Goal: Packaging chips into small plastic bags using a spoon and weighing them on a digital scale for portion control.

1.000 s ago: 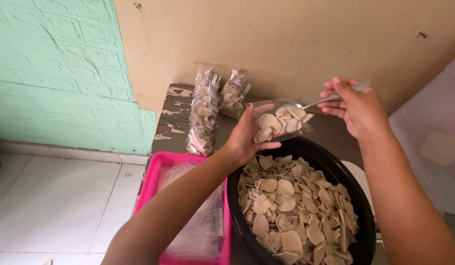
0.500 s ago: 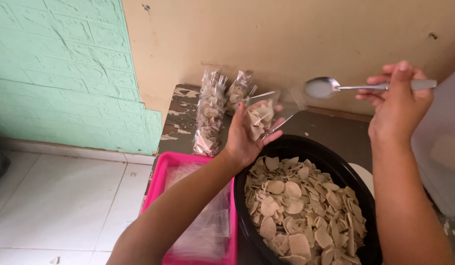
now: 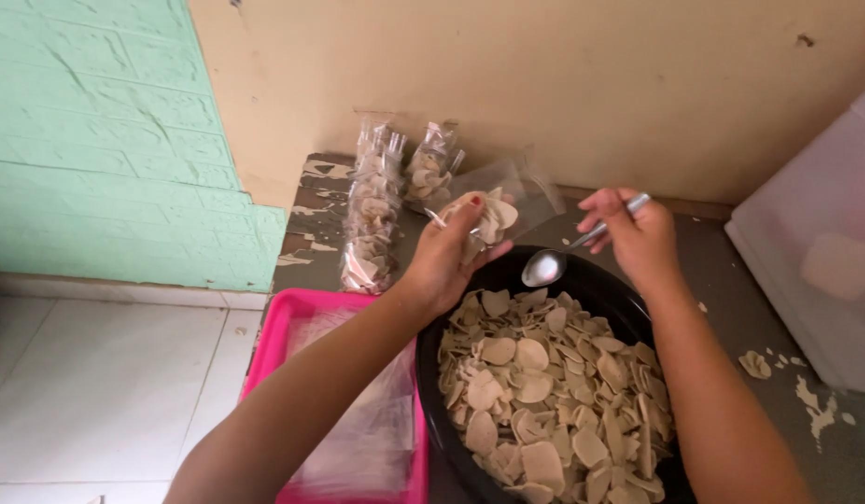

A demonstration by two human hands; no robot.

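Spoon [image 3: 548, 266] lowered over black bowl [image 3: 442, 429] of chips [image 3: 544, 392].

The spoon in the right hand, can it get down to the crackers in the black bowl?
Probably yes. The right hand holds the spoon just above the black bowl, and the crackers lie uncovered right under it. The left hand with its small bag sits off to the side.
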